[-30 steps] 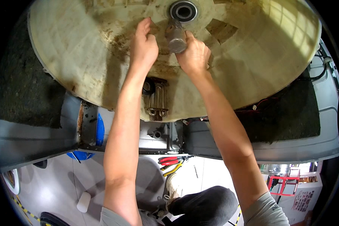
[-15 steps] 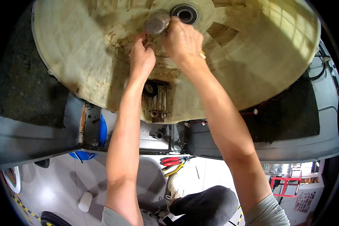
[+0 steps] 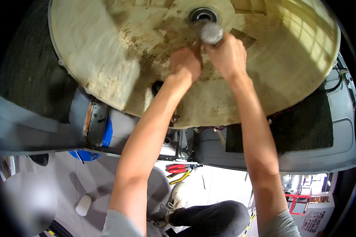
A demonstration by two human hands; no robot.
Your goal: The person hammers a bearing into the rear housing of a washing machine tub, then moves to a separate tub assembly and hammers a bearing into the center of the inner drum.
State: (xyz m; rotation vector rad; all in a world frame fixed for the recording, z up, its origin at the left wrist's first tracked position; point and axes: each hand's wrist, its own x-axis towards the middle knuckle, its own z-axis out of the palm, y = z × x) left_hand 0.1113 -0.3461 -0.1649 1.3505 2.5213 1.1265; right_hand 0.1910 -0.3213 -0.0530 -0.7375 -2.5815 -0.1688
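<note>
A large, stained cream plastic washing-machine tub (image 3: pixel 265 91) fills the upper half of the head view. Set in its hub is a dark round bearing (image 3: pixel 204 14). My right hand (image 3: pixel 230 57) grips a hammer (image 3: pixel 212 33) whose round metal head, slightly blurred, covers the area just below the bearing. Close beside it, my left hand (image 3: pixel 186 62) is closed near the hub. What its fingers hold is smeared by motion and partly hidden behind the hammer head. Brown dirt marks the tub around the left hand.
Grey machine panels with dark padding (image 3: pixel 281 134) surround the tub, with thin wires along its lower edge. Red-handled pliers (image 3: pixel 177 169) and a yellow-handled tool (image 3: pixel 180 177) lie on the floor. A white cylinder (image 3: pixel 83 205) is at lower left, a red frame (image 3: pixel 298 203) at lower right.
Both hands and the hammer have shifted right across the tub, the hammer head now in front of the bearing's lower edge. The whole view has moved slightly. A pale round shape appears at lower left.
</note>
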